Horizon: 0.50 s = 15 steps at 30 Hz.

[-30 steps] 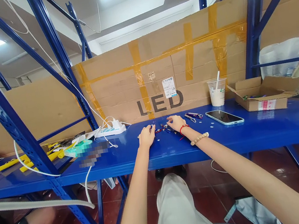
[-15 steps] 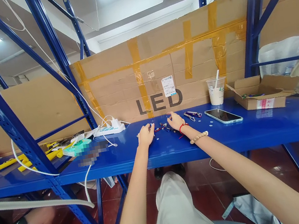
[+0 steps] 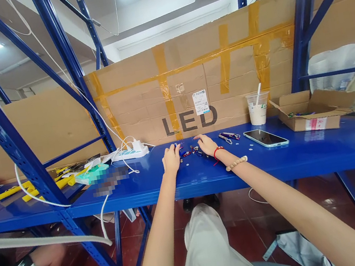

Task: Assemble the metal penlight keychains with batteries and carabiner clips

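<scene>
My left hand (image 3: 171, 158) rests low over the blue shelf top, fingers bent together around a small dark-blue bit that is too small to name. Across from it, my right hand (image 3: 206, 145) lies over the shelf with its forefinger stretched to the left and apart from the rest; its other fingertips are partly hidden. Between the hands are several small metal-and-coloured pieces (image 3: 195, 150), like clasps or key-ring parts. Just right of my right hand lie a few purple and silver clip-like pieces (image 3: 228, 137).
A phone (image 3: 266, 138), a cup with a straw (image 3: 259, 111) and an open cardboard box (image 3: 319, 119) stand to the right. A white power strip (image 3: 134, 152) with cables and yellow-handled items (image 3: 59, 187) lie left. Cardboard (image 3: 145, 106) walls the back; a blue post (image 3: 20, 119) rises left.
My left hand's fingers have shifted slightly and my right hand has moved a little to the left. The small pieces lie much as before.
</scene>
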Each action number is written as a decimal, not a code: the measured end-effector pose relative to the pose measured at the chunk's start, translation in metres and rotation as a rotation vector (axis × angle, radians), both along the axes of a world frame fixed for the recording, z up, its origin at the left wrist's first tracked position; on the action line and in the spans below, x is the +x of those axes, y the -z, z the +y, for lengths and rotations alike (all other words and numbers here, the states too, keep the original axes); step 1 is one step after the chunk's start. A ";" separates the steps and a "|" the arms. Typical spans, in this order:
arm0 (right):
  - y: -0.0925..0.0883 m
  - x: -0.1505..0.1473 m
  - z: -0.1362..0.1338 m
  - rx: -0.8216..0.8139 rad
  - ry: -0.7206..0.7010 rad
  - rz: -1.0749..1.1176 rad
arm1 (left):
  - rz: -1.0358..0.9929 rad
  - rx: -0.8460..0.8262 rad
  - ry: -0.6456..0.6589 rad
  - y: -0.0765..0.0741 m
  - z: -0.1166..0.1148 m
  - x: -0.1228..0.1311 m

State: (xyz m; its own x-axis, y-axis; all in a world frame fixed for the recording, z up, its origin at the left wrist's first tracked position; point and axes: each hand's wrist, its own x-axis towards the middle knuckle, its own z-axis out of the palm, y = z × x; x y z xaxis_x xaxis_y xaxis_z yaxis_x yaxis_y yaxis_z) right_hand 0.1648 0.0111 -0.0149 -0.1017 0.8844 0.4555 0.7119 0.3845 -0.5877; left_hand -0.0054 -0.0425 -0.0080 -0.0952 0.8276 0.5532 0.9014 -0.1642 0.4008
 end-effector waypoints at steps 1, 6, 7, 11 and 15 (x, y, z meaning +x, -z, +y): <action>0.001 0.000 0.001 0.004 -0.001 0.001 | -0.004 0.005 -0.006 0.000 0.000 0.000; 0.004 0.000 0.008 0.027 0.005 -0.022 | 0.001 0.016 0.014 0.001 0.001 -0.001; 0.004 0.000 0.008 0.029 0.007 -0.030 | 0.001 0.019 0.015 0.001 0.001 -0.001; 0.005 -0.001 0.010 0.034 0.004 -0.055 | 0.004 0.018 0.035 0.002 0.001 0.000; 0.006 -0.001 0.011 0.043 -0.009 -0.068 | 0.024 0.002 0.090 0.003 0.002 0.000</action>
State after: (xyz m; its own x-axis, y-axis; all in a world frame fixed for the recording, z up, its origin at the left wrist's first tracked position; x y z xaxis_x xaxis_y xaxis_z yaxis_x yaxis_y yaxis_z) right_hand 0.1636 0.0219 -0.0204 -0.1417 0.8632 0.4846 0.7462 0.4148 -0.5208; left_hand -0.0052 -0.0406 -0.0115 -0.0075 0.8312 0.5560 0.8923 -0.2454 0.3789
